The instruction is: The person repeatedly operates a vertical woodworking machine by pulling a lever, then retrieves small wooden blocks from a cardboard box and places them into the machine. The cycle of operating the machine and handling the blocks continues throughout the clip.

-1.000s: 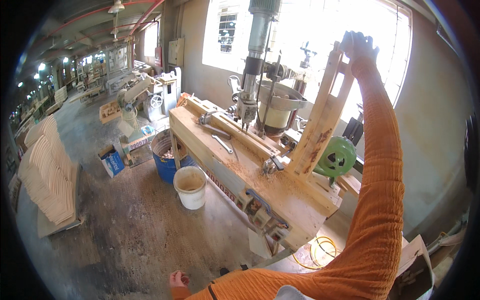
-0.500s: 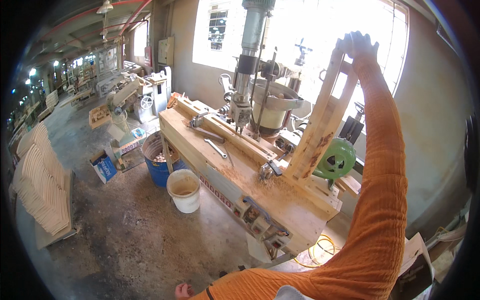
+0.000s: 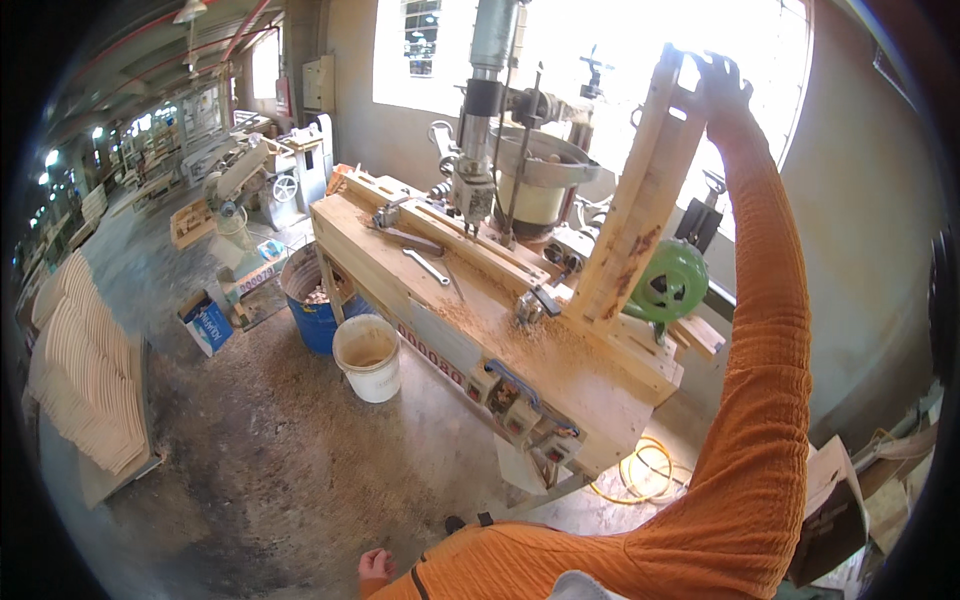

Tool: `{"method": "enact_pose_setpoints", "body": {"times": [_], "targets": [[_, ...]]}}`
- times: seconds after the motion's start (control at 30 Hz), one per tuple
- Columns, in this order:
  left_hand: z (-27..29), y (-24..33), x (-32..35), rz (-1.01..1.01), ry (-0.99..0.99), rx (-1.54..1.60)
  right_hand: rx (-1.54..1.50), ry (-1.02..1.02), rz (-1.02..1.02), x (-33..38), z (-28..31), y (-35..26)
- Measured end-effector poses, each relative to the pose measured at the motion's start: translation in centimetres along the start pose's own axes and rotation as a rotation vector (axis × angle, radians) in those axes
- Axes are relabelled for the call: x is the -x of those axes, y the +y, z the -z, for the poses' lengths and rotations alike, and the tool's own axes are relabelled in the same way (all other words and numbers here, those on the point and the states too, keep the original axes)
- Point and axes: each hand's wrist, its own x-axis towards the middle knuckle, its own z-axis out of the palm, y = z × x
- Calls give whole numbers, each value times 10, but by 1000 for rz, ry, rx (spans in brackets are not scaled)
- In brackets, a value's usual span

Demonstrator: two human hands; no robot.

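Note:
High on the right, my right hand [image 3: 724,92] reaches to the top of a tall upright wooden chute [image 3: 645,190], its fingers apart beside the upper end. Against the bright window I cannot make out anything in its grip. The chute stands on a wooden machine bench [image 3: 590,395], next to a green motor housing [image 3: 668,282]. Low at the bottom edge, my left hand [image 3: 376,565] hangs near my body with its fingers curled in, and nothing shows in it.
On the bench lie a wrench [image 3: 426,267], sawdust and a metal clamp [image 3: 535,306]. A drill head [image 3: 474,185] hangs over it. A switch box [image 3: 515,410] sits on the front. A white bucket [image 3: 367,360], blue drum [image 3: 312,318] and stacked curved slats [image 3: 90,370] stand left.
The gap in the chute's upper part now looks filled with wood. The fingers of my right hand have spread apart at the top. The view has shifted slightly.

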Motion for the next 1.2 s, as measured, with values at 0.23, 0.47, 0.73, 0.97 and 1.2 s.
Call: {"method": "enact_pose_setpoints", "body": {"times": [0.23,0.47,0.73,0.97,1.2], "targets": [[2,-3,14,45,-154,-214,-527,113,155,63,34,49],[3,-49,59,-347,-338,-880,-910,-807,400,258,94,49],[-28,-64,71,-343,-361,-1170,-898,-1288,-235,456,166,163],[-76,-62,95,-329,-268,-1271,-861,-1189,-755,609,231,311],[-166,-97,147,-330,-378,-1345,-254,-911,-1205,734,225,485]]}}
